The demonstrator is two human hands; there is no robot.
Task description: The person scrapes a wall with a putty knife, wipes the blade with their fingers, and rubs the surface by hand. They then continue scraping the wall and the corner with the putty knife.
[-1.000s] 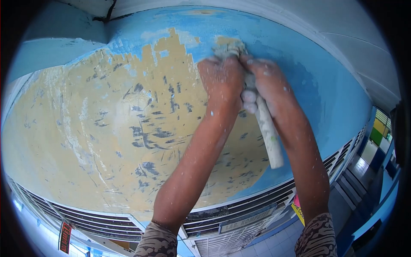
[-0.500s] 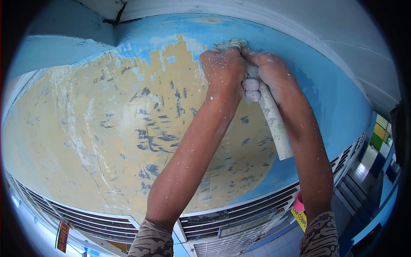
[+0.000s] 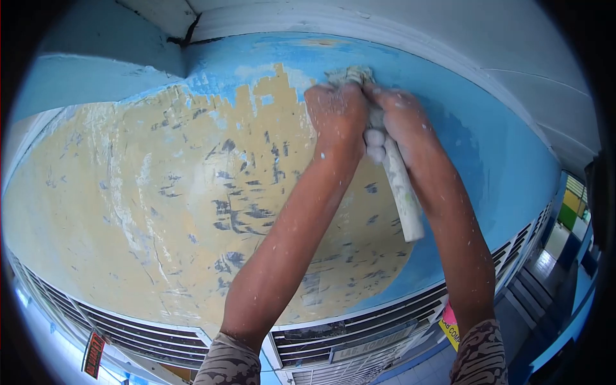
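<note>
Both hands are closed together high on the wall, around a paint scraper with a long, pale, paint-smeared tubular handle [image 3: 404, 202]. My left hand [image 3: 339, 114] wraps the upper part, its dusty fingertips showing past the handle. On the other side, my right hand [image 3: 401, 114] grips close beside it. The scraper's working end is mostly hidden by my hands. Crumpled paint peelings [image 3: 353, 74] bunch just above my knuckles, against blue paint [image 3: 455, 167]. Left of and below my hands lies a bared beige wall patch [image 3: 192, 186] with dark scuffs. White flakes dot both forearms.
A beam [image 3: 109, 80] juts in at the upper left, and a white ceiling edge [image 3: 410, 51] runs above the wall. Louvred vents [image 3: 308, 346] line the wall's bottom. A red-lettered sign [image 3: 93, 354] and a yellow sign [image 3: 449, 330] hang lower down.
The scraper handle's lower end has swung slightly left. My view has shifted a little, so the wall appears lower and further right. Both hands keep their grip.
</note>
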